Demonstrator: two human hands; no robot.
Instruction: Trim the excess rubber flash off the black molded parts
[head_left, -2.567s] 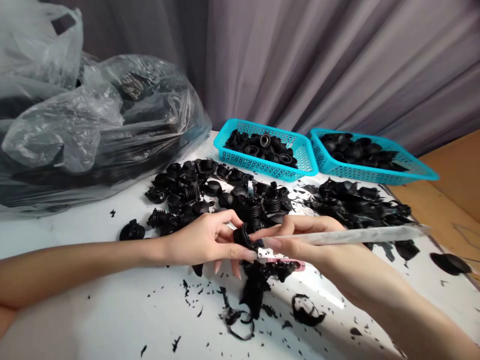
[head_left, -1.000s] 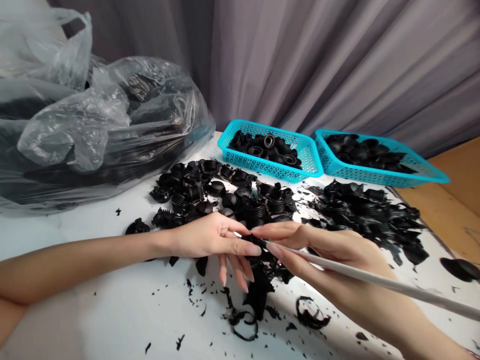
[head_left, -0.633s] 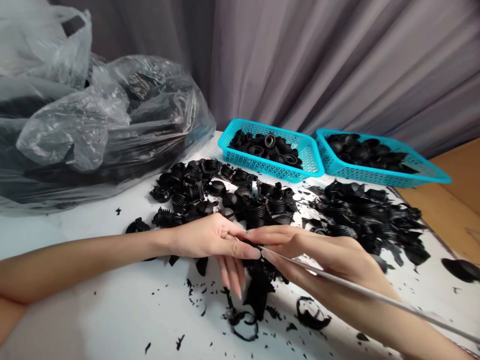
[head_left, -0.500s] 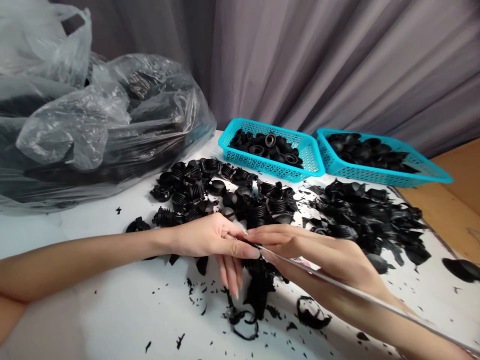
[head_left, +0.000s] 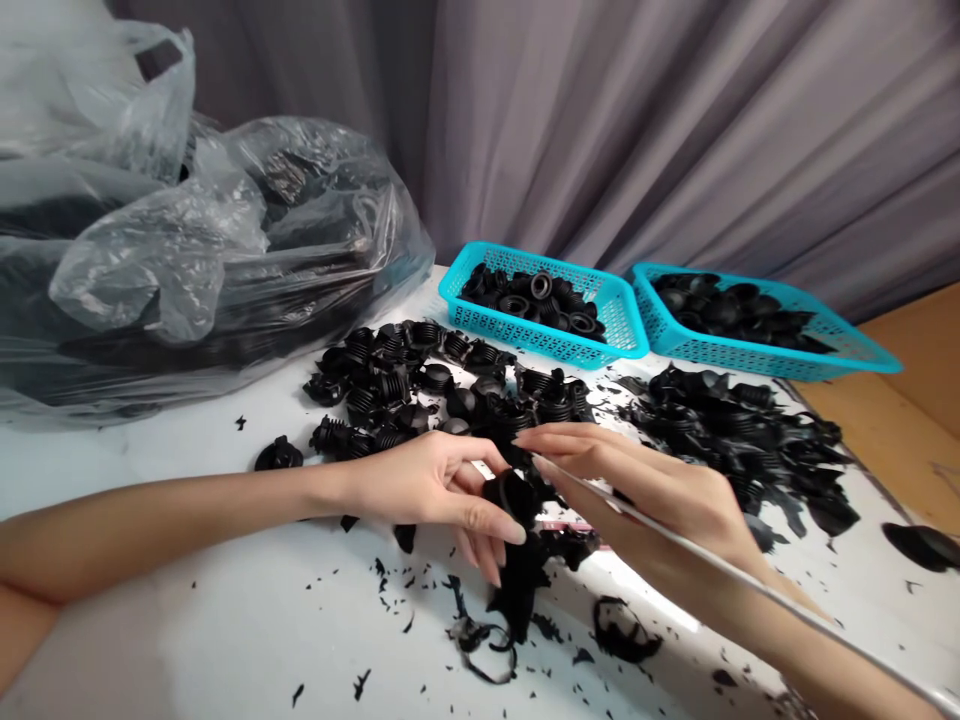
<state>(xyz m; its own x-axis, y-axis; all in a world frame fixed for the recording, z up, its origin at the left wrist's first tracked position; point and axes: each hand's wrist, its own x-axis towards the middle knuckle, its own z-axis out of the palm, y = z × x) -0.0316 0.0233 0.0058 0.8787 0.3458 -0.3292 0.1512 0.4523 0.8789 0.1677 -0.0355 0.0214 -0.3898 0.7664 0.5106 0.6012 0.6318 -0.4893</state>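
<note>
My left hand is at the middle, its thumb and fingers curled round a small dark rubber piece with a rounded face. My right hand is just to the right, fingers pinched together round the tip end of a long thin pale rod. The rod runs back along my right forearm to the lower right corner. Its tip lies close to the rubber piece; whether they touch I cannot tell. Under and behind my hands lies a heap of ribbed black rubber parts.
A blue basket of black rubber rings and a second blue basket of black pieces stand at the back. Torn black scraps are piled at right. A big clear plastic bag fills the left. Trimmings litter the white table.
My hands have drawn slightly apart. My left fingers have turned and spread a little, so the rubber piece in them now shows. The rod's tip has risen slightly with my right hand.
</note>
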